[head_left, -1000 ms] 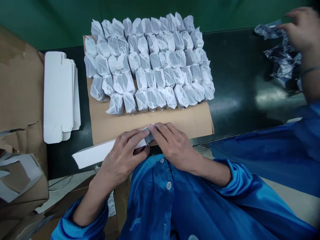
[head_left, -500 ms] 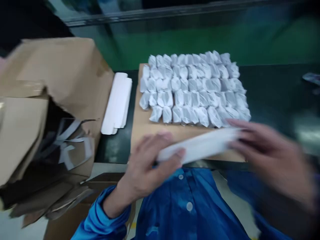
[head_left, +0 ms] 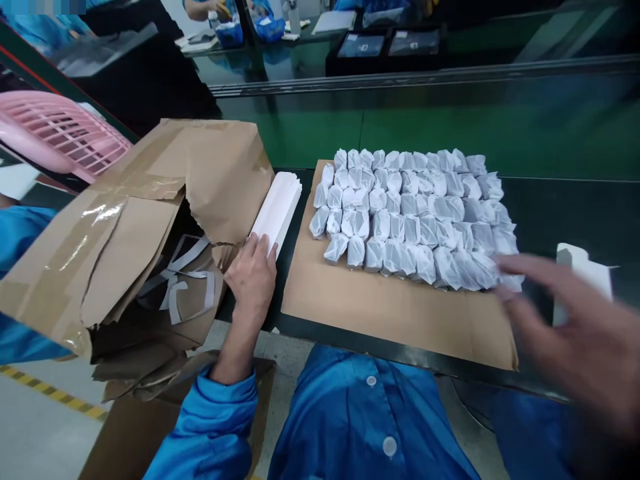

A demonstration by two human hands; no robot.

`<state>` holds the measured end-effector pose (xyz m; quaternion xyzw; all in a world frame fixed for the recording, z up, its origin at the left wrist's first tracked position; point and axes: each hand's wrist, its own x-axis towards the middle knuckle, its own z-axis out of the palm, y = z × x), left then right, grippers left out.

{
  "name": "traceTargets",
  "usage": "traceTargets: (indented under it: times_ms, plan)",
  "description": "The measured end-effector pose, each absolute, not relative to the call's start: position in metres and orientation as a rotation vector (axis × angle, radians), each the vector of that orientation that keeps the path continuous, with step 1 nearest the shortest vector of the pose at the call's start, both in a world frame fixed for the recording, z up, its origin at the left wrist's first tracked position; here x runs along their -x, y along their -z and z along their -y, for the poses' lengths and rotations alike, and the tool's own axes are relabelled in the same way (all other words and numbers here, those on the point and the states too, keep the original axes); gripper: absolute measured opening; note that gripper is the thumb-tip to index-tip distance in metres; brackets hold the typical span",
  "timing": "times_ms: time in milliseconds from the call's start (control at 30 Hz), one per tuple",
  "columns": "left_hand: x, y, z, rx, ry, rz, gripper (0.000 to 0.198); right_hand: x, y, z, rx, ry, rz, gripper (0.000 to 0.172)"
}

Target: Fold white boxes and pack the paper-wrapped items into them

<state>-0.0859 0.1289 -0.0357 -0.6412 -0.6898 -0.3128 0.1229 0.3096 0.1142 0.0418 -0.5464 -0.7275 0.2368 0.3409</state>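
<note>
My left hand (head_left: 254,275) rests on the near end of a stack of flat white box blanks (head_left: 278,209) on the dark table, fingers laid over it. My right hand (head_left: 565,327) hovers blurred at the right with its fingers stretched out and nothing in it. Just past it, a white folded box (head_left: 583,267) lies on the table. Between my hands, a brown cardboard sheet (head_left: 390,310) carries several rows of small white-wrapped packets (head_left: 410,213).
A torn brown carton (head_left: 125,220) with white paper strips inside stands at the left. A pink plastic basket (head_left: 60,133) is behind it. A green wall (head_left: 450,127) runs along the table's far side. Another person's blue sleeve (head_left: 15,233) shows at the far left.
My hands held a long white box between them; now the box lies at the right, my right hand is open off it, and my left hand has moved to the blank stack.
</note>
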Motion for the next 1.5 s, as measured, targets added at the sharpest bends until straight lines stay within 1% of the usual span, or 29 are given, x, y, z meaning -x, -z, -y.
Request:
traceTargets:
  times_ms: [33, 67, 100, 133, 167, 200, 233, 267, 300, 333, 367, 400, 433, 467, 500, 533, 567, 600, 633, 667, 733, 800, 867, 967, 1100, 1233, 1367, 1467, 1500]
  plan:
    - [0.076, 0.035, -0.122, 1.841, 0.944, 1.978, 0.038, -0.286, -0.038, -0.100, 1.398, -0.743, 1.858, 0.037]
    - [0.063, 0.035, -0.113, 1.815, 0.977, 1.933, 0.036, -0.260, -0.033, -0.090, 1.290, -0.995, 1.830, 0.044]
    - [0.046, 0.035, -0.102, 1.800, 1.013, 1.874, 0.036, -0.233, -0.027, -0.084, 1.118, -1.244, 1.746, 0.055]
    - [0.027, 0.035, -0.089, 1.806, 1.038, 1.813, 0.036, -0.209, -0.022, -0.082, 1.012, -1.393, 1.624, 0.062]
    - [0.007, 0.035, -0.074, 1.876, 1.063, 1.704, 0.039, -0.191, -0.019, -0.085, 0.970, -1.449, 1.494, 0.066]
    - [-0.011, 0.034, -0.059, 1.997, 1.078, 1.590, 0.044, -0.181, -0.019, -0.090, 0.999, -1.453, 1.387, 0.062]
    - [-0.025, 0.032, -0.046, 2.159, 1.092, 1.529, 0.053, -0.178, -0.021, -0.097, 1.070, -1.432, 1.344, 0.054]
    - [-0.035, 0.028, -0.035, 2.266, 1.166, 1.477, 0.068, -0.184, -0.024, -0.105, 1.149, -1.410, 1.374, 0.044]
    - [-0.038, 0.022, -0.027, 2.253, 1.315, 1.486, 0.082, -0.195, -0.030, -0.112, 1.208, -1.413, 1.488, 0.035]
    - [-0.037, 0.014, -0.022, 2.165, 1.511, 1.554, 0.093, -0.210, -0.035, -0.118, 1.214, -1.437, 1.679, 0.030]
    - [-0.030, 0.005, -0.021, 2.055, 1.713, 1.659, 0.099, -0.226, -0.041, -0.122, 1.158, -1.479, 1.915, 0.027]
    - [-0.021, -0.003, -0.023, 1.947, 1.896, 1.803, 0.099, -0.241, -0.045, -0.123, 1.059, -1.504, 2.152, 0.027]
    - [-0.010, -0.011, -0.027, 1.976, 1.992, 1.986, 0.091, -0.253, -0.048, -0.122, 0.954, -1.488, 2.355, 0.028]
    - [0.000, -0.017, -0.033, 2.115, 1.958, 2.203, 0.072, -0.260, -0.049, -0.118, 0.888, -1.412, 2.508, 0.028]
    - [0.007, -0.019, -0.039, 2.221, 1.885, 2.378, 0.050, -0.263, -0.047, -0.112, 0.882, -1.261, 2.615, 0.031]
    - [0.011, -0.019, -0.045, 2.278, 1.803, 2.521, 0.032, -0.261, -0.044, -0.104, 0.922, -1.042, 2.680, 0.037]
    - [0.013, -0.016, -0.049, 2.239, 1.785, 2.613, 0.021, -0.258, -0.039, -0.096, 0.975, -0.784, 2.711, 0.048]
    - [0.012, -0.011, -0.052, 2.132, 1.847, 2.656, 0.018, -0.253, -0.033, -0.089, 1.011, -0.522, 2.718, 0.058]
    - [0.011, -0.006, -0.053, 2.028, 1.959, 2.667, 0.018, -0.248, -0.027, -0.083, 1.018, -0.292, 2.715, 0.065]
    - [0.009, -0.001, -0.053, 1.987, 2.076, 2.676, 0.021, -0.244, -0.022, -0.079, 1.008, -0.122, 2.705, 0.067]
    - [0.009, 0.006, -0.049, 2.145, 2.235, 2.721, 0.028, -0.242, -0.016, -0.078, 0.970, 0.042, 2.676, 0.062]
    - [0.012, 0.005, -0.047, 2.425, 2.227, 2.796, 0.031, -0.247, -0.015, -0.082, 0.937, 0.056, 2.665, 0.059]
    - [0.016, -0.001, -0.048, 2.689, 2.071, 2.834, 0.030, -0.253, -0.017, -0.086, 0.878, -0.021, 2.708, 0.058]
    - [0.015, -0.008, -0.055, 2.955, 1.872, 2.726, 0.026, -0.259, -0.019, -0.088, 0.807, -0.133, 2.758, 0.058]
    - [0.010, -0.006, -0.062, 2.853, 1.860, 2.678, 0.020, -0.260, -0.016, -0.081, 0.815, -0.029, 2.730, 0.057]
    - [0.007, -0.002, -0.067, 2.934, 1.721, 2.719, 0.019, -0.262, -0.016, -0.075, 0.771, 0.072, 2.723, 0.054]
    - [-0.001, -0.001, -0.070, 2.769, 1.765, 2.769, 0.013, -0.261, -0.019, -0.071, 0.762, 0.232, 2.748, 0.052]
    - [-0.004, -0.001, -0.070, 2.612, 1.780, 2.808, 0.007, -0.260, -0.022, -0.065, 0.772, 0.334, 2.745, 0.042]
    - [-0.003, -0.001, -0.070, 2.592, 1.779, 2.808, 0.008, -0.260, -0.023, -0.064, 0.762, 0.347, 2.735, 0.038]
